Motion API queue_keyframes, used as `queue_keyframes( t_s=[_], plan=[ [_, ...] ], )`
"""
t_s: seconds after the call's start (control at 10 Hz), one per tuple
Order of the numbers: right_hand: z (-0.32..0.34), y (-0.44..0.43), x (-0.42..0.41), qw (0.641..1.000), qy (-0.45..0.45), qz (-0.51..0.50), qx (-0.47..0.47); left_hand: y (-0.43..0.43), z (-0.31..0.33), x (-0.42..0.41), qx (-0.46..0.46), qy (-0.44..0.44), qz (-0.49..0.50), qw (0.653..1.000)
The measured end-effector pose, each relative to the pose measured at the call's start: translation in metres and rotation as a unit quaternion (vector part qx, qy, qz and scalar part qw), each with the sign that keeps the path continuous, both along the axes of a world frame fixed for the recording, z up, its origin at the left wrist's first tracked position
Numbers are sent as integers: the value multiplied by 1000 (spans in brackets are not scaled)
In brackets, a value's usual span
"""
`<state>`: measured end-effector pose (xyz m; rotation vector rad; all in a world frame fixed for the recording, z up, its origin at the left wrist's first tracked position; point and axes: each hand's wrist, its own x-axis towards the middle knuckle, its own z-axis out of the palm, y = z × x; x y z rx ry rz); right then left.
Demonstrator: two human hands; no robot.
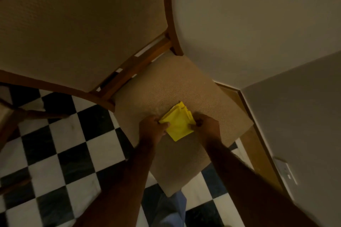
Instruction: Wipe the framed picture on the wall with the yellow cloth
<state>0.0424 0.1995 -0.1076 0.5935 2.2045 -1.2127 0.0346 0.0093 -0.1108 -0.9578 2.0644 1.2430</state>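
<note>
A folded yellow cloth (178, 122) lies on the beige seat of a wooden chair (184, 86). My left hand (152, 127) grips the cloth's left edge, thumb on top. My right hand (206, 125) pinches its right edge. Both hands rest low on the seat cushion. No framed picture is in view.
The chair's padded backrest (83, 29) rises at the upper left. A plain wall (258, 24) and a corner stand at the right, with a wooden skirting board (258, 143) and a white socket (285, 169). Black-and-white checkered floor tiles (64, 153) spread to the left and below.
</note>
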Motion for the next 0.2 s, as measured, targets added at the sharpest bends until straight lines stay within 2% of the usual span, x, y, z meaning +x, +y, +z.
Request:
queue_keyframes(
  t_s=[0.1,0.2],
  plan=[
    [-5,-11,4,994,43,49,82,-1,-2,-3,-158,15,-194,968],
    [3,-11,5,979,60,87,175,3,9,-2,-276,23,-329,903]
  ],
)
